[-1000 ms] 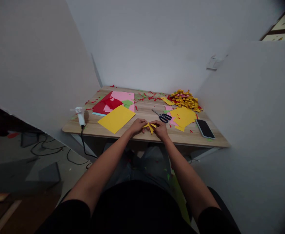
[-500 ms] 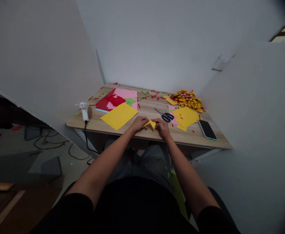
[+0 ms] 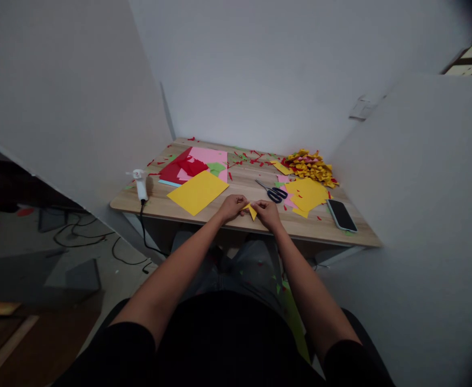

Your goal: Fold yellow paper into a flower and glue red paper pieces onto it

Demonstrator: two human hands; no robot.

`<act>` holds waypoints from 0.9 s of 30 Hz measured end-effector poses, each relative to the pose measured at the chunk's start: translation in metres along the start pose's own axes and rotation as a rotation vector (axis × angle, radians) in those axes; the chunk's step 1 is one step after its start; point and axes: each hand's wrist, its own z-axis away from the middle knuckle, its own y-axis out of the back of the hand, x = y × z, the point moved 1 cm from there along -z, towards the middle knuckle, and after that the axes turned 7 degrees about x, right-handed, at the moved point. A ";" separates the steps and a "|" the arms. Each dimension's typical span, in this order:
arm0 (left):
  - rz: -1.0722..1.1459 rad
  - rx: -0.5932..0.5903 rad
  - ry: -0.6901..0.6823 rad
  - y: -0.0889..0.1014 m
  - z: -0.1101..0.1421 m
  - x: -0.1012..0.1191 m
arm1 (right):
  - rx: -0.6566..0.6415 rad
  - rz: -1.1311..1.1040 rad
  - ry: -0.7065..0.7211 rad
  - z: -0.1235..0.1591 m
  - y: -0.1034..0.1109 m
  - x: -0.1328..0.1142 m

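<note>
Two bare hands meet at the near edge of the wooden table [image 3: 241, 181]: the left hand [image 3: 231, 208] and the right hand [image 3: 266, 214], fingers curled, tips pinching a small folded yellow piece [image 3: 252, 212] between them. It lies directly right of the left fingertips and left of the right ones, so neither hand is apart from it; more of its visible face sits beside the right hand. Its long axis runs far to near, leaning slightly right, with a pointed end toward the body. Folds under the fingers are hidden, and I cannot tell how firmly each hand grips.

Only a narrow strip of wood separates the hands from the near edge. Out to the right lies a phone [image 3: 342, 215]; out to the left, near the table's end, stands a white corded device [image 3: 141, 186]. Just beyond the right hand are scissors [image 3: 269, 190], blades pointing far and left. A flat yellow sheet [image 3: 198, 192] lies beyond and left of the left hand, and the bare wood between it and the scissors gives the widest room for moving.

Farther right, yellow cut papers [image 3: 307, 192] overlap. Red and pink sheets [image 3: 216, 155] lie far left, loose red scraps far in the middle, and a heap of folded pieces [image 3: 310, 166] far right, beside the wall.
</note>
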 end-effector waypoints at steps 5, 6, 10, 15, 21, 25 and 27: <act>0.019 -0.012 0.019 -0.003 0.001 0.001 | -0.013 0.000 -0.011 0.000 0.001 -0.002; 0.023 -0.011 0.022 -0.003 0.002 0.001 | -0.014 -0.002 -0.013 0.000 0.001 -0.002; 0.029 -0.002 0.014 -0.003 0.002 0.001 | -0.009 -0.004 -0.010 0.000 0.001 -0.003; 0.028 0.014 -0.014 -0.001 0.002 0.005 | 0.006 -0.010 0.001 0.000 0.000 -0.004; 0.041 0.010 -0.009 -0.001 0.002 0.005 | 0.027 -0.008 0.015 -0.001 0.001 -0.003; 0.047 0.007 0.007 -0.001 0.002 0.004 | 0.025 -0.010 0.008 -0.002 0.000 -0.002; 0.058 0.003 0.016 -0.001 0.002 0.005 | 0.021 -0.013 0.005 -0.002 0.000 -0.001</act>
